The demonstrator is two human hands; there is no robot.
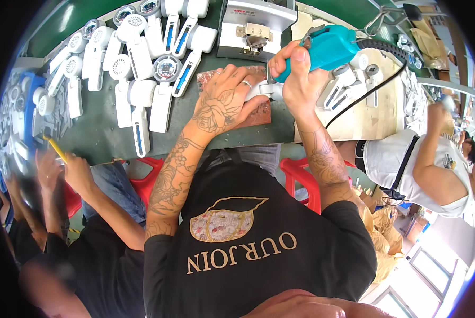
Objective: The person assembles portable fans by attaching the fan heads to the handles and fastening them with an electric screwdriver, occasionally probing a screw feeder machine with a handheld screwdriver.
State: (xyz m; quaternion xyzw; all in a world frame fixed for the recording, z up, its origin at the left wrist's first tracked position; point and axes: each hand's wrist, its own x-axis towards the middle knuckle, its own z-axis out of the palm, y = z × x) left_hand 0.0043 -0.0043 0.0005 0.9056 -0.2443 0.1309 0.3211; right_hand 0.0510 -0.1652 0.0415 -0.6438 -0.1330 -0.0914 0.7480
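My left hand [224,95] is closed around a white handheld fan part [257,91], pressing it down on a worn reddish pad [256,116]. Most of that part is hidden under the fingers; its rounded white end juts out toward my other hand. In my right hand [303,79] is a teal power tool [333,47] that looks like an electric screwdriver, gripped with the thumb up along its body. Its tip is hidden behind the hand, so I cannot tell whether it touches the fan part.
Several white handheld fans [134,50] crowd the green bench [97,138] on the left. A grey metal fixture [256,34] stands behind the pad. More fan parts lie on cardboard [375,119] at right, crossed by a black cable [367,95]. Co-workers sit left and right; one holds a yellow-handled tool [55,148].
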